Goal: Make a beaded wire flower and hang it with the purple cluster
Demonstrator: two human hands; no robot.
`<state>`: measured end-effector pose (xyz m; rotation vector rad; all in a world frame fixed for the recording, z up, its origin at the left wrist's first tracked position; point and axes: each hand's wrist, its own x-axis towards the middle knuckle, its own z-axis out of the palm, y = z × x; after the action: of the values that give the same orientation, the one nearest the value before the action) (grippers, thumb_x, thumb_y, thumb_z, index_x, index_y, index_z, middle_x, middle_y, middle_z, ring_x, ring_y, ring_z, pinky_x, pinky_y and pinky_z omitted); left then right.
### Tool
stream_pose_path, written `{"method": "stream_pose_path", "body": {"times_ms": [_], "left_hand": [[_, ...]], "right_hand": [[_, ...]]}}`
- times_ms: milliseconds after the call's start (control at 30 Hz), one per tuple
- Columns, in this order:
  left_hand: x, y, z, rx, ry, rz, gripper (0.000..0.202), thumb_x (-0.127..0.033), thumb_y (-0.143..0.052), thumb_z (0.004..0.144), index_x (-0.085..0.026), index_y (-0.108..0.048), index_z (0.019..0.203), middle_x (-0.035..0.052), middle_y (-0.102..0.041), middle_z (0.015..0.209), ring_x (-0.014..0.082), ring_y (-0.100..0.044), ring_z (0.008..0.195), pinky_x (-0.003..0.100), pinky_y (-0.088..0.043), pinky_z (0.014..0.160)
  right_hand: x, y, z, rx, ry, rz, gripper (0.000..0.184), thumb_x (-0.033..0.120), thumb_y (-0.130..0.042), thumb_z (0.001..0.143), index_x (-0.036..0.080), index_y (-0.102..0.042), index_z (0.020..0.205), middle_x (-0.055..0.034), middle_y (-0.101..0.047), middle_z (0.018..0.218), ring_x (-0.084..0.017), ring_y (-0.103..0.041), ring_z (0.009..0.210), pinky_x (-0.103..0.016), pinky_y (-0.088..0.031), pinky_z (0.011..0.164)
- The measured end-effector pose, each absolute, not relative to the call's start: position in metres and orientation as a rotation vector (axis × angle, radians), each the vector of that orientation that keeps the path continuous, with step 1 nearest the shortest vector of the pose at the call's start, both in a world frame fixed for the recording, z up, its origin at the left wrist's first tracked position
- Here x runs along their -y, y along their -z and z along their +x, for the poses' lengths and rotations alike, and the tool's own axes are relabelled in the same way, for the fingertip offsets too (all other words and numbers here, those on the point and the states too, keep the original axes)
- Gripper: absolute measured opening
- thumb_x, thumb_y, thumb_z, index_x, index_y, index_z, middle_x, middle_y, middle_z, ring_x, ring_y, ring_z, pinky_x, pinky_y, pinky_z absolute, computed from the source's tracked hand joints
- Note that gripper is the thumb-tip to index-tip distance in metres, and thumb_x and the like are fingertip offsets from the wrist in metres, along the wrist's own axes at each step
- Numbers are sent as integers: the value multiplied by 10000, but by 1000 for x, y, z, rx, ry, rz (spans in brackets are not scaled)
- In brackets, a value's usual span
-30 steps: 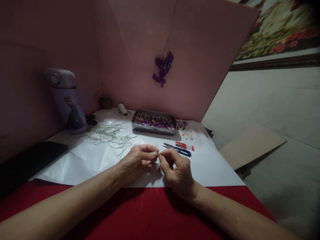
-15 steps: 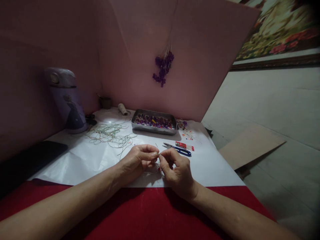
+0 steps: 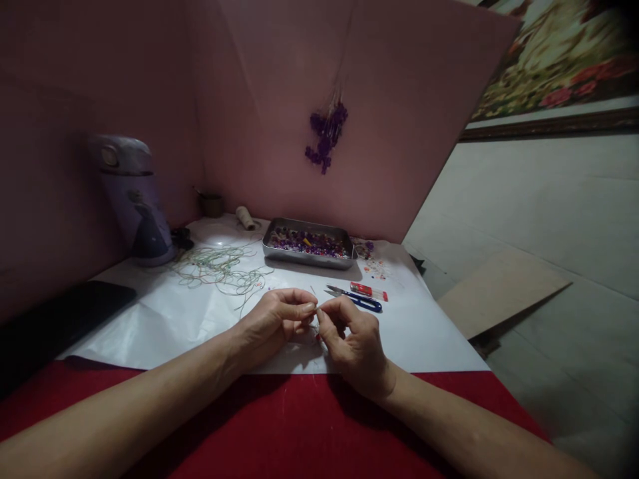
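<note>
My left hand (image 3: pixel 273 320) and my right hand (image 3: pixel 352 340) meet fingertip to fingertip over the white sheet (image 3: pixel 164 319). Both are pinched on a thin pale thread (image 3: pixel 313 294) whose short end sticks up between them. Something small and red shows under the right fingers; I cannot make it out. A tangle of greenish thread (image 3: pixel 219 266) lies to the far left of my hands. Blue thread snips (image 3: pixel 357 299) and a red lighter (image 3: pixel 367 290) lie just beyond the right hand.
A metal tray (image 3: pixel 307 256) of purple and mixed beads sits at the back. A purple flask (image 3: pixel 134 199), a small cup (image 3: pixel 212 204) and a twine spool (image 3: pixel 245 217) stand at the back left. A dark phone (image 3: pixel 54 322) lies left. Red cloth (image 3: pixel 279 426) covers the near table.
</note>
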<state>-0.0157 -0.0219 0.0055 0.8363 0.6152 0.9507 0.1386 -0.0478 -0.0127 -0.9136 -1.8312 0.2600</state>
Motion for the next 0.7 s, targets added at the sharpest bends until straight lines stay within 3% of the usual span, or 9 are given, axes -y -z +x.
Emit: {"method": "stream_pose_path", "body": {"times_ms": [700], "left_hand": [[22, -8, -16, -604, -935, 847, 143, -120, -776, 610, -88, -666, 696, 27, -586, 596, 85, -487, 508, 223, -353, 521]], "right_hand": [[48, 12, 139, 1826, -258, -938, 82, 183, -524, 873, 188, -548, 794, 23, -560, 598, -104, -495, 476, -227, -404, 480]]}}
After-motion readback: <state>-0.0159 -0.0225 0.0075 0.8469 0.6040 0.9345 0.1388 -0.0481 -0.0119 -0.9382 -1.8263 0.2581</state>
